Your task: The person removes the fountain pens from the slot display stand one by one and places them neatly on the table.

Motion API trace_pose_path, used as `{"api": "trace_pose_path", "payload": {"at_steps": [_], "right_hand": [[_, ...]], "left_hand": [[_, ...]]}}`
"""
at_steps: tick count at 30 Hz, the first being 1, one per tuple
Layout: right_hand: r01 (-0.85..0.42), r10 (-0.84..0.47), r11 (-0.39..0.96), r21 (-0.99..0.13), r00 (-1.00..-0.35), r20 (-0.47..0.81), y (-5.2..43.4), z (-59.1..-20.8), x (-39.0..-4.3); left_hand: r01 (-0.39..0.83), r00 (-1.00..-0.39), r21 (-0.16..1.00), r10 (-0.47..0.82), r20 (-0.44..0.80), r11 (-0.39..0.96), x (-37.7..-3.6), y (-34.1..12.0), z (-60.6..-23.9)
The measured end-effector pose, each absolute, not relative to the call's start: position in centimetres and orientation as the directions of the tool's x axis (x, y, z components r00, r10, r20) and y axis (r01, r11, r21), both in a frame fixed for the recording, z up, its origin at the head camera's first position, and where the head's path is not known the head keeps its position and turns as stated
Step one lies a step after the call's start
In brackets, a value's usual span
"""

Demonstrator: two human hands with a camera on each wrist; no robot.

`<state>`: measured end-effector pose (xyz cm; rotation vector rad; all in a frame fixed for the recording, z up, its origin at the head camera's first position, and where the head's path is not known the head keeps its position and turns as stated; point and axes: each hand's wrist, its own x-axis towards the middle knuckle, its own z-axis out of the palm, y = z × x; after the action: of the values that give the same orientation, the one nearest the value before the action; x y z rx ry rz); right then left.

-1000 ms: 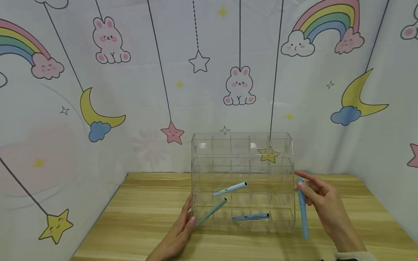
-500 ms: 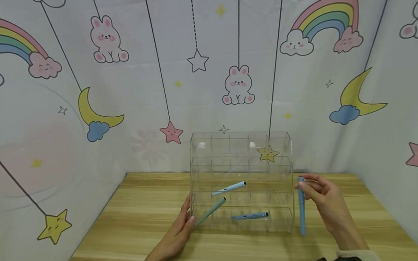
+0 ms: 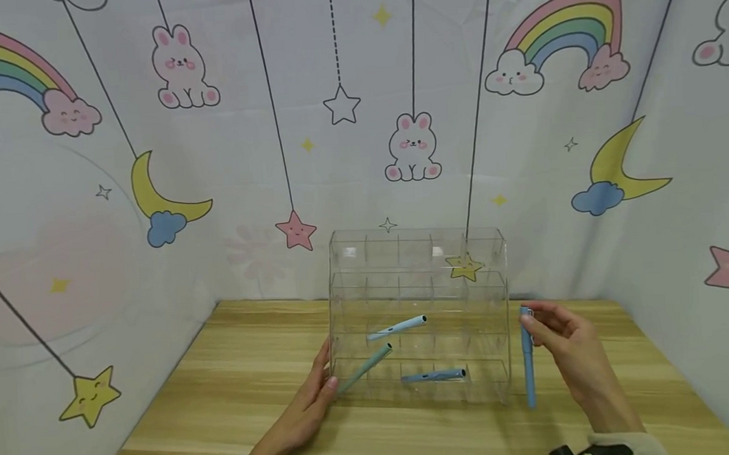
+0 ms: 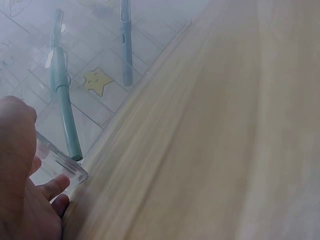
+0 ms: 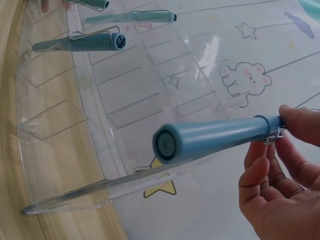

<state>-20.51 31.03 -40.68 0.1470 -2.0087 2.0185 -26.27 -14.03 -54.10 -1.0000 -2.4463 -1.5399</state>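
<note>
The right hand (image 3: pixel 569 351) pinches a blue pen (image 3: pixel 527 360) near its clipped top between thumb and fingertips (image 5: pixel 262 167), the other fingers loosely curled behind. The pen hangs almost upright, its lower end pointing down toward the wooden table (image 3: pixel 225 400), just beside the right wall of a clear acrylic organizer (image 3: pixel 415 252); from the head view I cannot tell whether its tip touches the tabletop. In the right wrist view the pen's round end faces the camera, close to the clear side panel but apart from it.

The left hand (image 3: pixel 306 409) rests against the organizer's lower left corner, fingers fairly straight, the thumb (image 4: pixel 52 185) lying under the clear edge and the palm against the side. It steadies the case rather than curling round it.

Inside the organizer, which stands upright on the table with rows of small compartments, lie three pens. A teal pen (image 3: pixel 365 367) slants down toward the left corner, by the left hand. A pale blue pen (image 3: pixel 398 327) sits tilted a tier above it. A darker blue pen (image 3: pixel 434 375) lies nearly level in the bottom row, toward the middle.

Behind the table hangs a backdrop (image 3: pixel 149 129) printed with rainbows, rabbits, moons and stars.
</note>
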Motion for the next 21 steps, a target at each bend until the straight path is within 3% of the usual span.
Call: {"api": "trace_pose_path", "payload": {"at_steps": [21], "right_hand": [[-0.226,0.181,0.097,-0.969,-0.954,0.240,31.17,-40.76,-20.81]], "left_hand": [[0.570,-0.784,0.761,0.482,0.392,0.309,-26.19,-14.02,-53.90]]}}
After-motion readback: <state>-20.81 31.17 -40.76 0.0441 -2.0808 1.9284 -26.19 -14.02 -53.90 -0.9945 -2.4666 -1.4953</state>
